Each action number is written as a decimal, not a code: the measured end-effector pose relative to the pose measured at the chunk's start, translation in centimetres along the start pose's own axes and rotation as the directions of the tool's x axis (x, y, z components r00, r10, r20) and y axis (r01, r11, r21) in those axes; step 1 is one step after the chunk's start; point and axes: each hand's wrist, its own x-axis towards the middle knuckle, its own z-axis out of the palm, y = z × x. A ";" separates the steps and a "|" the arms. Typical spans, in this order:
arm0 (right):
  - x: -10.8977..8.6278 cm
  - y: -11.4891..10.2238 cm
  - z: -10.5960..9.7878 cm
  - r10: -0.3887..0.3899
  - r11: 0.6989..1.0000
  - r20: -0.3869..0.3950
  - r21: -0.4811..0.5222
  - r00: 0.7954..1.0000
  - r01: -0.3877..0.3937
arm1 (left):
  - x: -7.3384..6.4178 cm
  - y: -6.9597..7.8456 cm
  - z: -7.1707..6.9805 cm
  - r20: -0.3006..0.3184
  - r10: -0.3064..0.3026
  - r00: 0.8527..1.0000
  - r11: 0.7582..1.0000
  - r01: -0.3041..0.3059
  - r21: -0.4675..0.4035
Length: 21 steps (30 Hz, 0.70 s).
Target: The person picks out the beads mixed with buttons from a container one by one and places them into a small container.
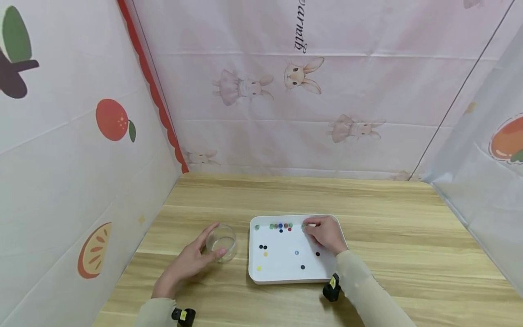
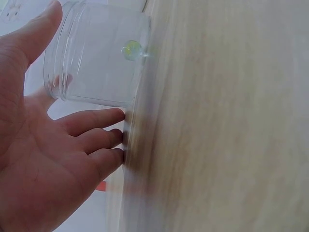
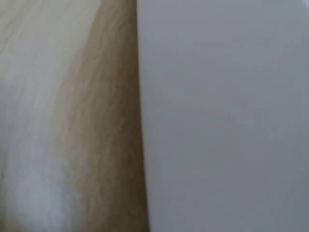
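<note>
My left hand [image 1: 192, 258] holds a clear jar [image 1: 221, 243] standing on the table, thumb and index finger on either side of its rim. The other fingers extend beside it, tips down at the tabletop. A marble with a yellow-green swirl [image 2: 132, 50] lies at the jar's bottom in the left wrist view. To the right is a white tray [image 1: 282, 280]. Over its far right part, my right hand [image 1: 328, 234] pinches a greenish glass marble [image 1: 303, 225] with thumb and fingertips. The right wrist view shows only the tray's outer wall [image 3: 222, 121] and wood.
Along the tray's far side lie several marbles, among them a blue one [image 1: 280, 225] and a green one [image 1: 257, 227]. Small dark, red and yellow pieces are scattered nearer, including a yellow piece [image 1: 259, 269]. Printed cloth walls [image 1: 261, 150] enclose the wooden table [image 1: 392, 218].
</note>
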 end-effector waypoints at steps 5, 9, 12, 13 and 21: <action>0.1 -0.1 -0.3 0.020 0.996 0.012 0.084 1.000 -0.021 | 0.1 0.2 -0.1 0.000 0.002 1.000 1.000 -0.002 -0.003; 0.0 -0.6 -0.5 0.052 0.988 0.038 0.145 0.998 -0.057 | 0.1 0.2 -0.2 0.000 -0.001 1.000 1.000 0.001 0.001; 0.0 -1.1 -0.6 0.031 0.983 0.081 0.181 0.996 -0.045 | 0.0 0.1 -0.1 -0.003 -0.004 1.000 1.000 0.004 0.004; 0.0 -1.3 -0.6 0.016 0.981 0.095 0.191 0.995 -0.034 | 0.0 0.1 -0.1 -0.003 -0.005 1.000 1.000 0.005 0.006; -0.5 -3.2 -0.7 -0.140 0.970 0.169 0.223 0.976 0.101 | -0.1 0.2 0.0 -0.005 -0.013 1.000 1.000 0.013 -0.005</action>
